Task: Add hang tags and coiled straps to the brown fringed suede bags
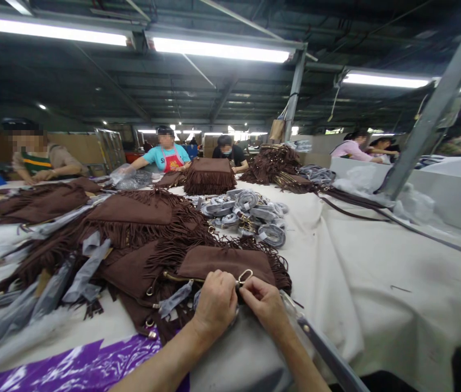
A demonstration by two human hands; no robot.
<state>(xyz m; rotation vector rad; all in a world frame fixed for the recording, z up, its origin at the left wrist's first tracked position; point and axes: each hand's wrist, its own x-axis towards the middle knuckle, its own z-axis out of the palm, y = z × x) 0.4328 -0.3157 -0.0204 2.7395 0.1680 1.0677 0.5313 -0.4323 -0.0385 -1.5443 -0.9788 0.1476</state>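
Note:
In the head view, my left hand [217, 302] is closed at the front edge of a brown fringed bag [226, 261]. Close beside it, my right hand [265, 305] pinches the lower end of a gold metal clasp [246, 275], whose loop points up between the hands. What my left fingers grip is mostly hidden, though it meets the base of the clasp. A strap [324, 348] in clear plastic runs down to the right of my right hand. A gold zipper and a plastic-wrapped pull [176, 299] lie left of my left hand.
More brown fringed bags [132, 209] are piled left. Behind lie plastic-wrapped coiled straps [250, 209] and a bag stack [209, 177]. A purple plastic sheet [91, 365] lies front left. White cloth [377, 294] covers the table. Co-workers [168, 158] sit across it; a metal post [438, 98] rises right.

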